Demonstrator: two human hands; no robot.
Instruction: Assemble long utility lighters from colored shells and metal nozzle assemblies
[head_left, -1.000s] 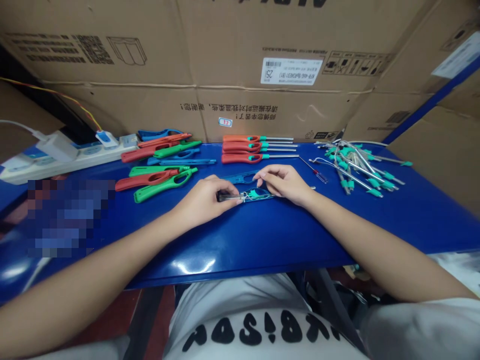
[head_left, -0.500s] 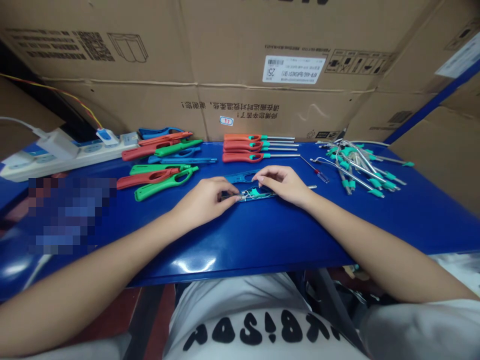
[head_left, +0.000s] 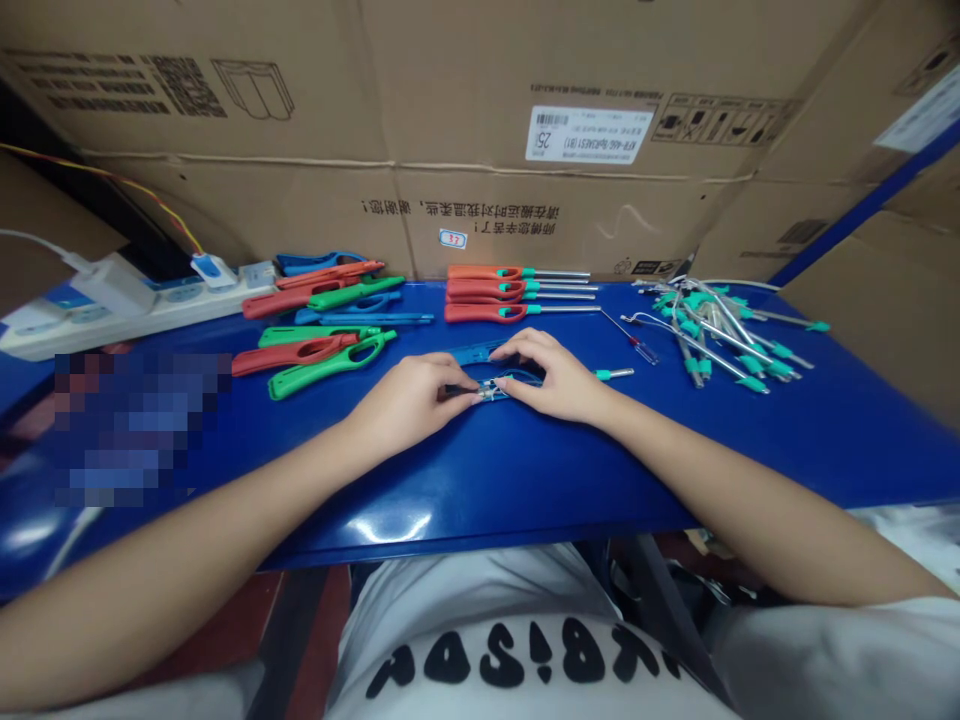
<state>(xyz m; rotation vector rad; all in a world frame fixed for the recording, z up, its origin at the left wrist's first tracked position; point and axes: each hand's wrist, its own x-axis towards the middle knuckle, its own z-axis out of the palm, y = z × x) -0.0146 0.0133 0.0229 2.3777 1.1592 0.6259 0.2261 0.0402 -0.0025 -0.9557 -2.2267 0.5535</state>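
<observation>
An opened blue lighter lies on the blue table, with thin wires and small metal parts in its shell. My left hand closes thumb and fingers on its left end. Curled over the middle of it is my right hand, thumb pressed at the wires and fingertips on the far side, hiding part of the inside. A metal tube with a green piece sticks out to the right beyond my right hand. Just behind lies another blue shell half, partly covered by my right fingers.
Red, green and blue lighter handles lie to the left. Several red lighters with tubes are lined up behind. A screwdriver and a pile of metal tubes lie right. A power strip and cardboard bound the table.
My right hand has moved left and down onto the lighter, nearer my left hand. The green piece on the tube now shows to its right. My left hand stays put.
</observation>
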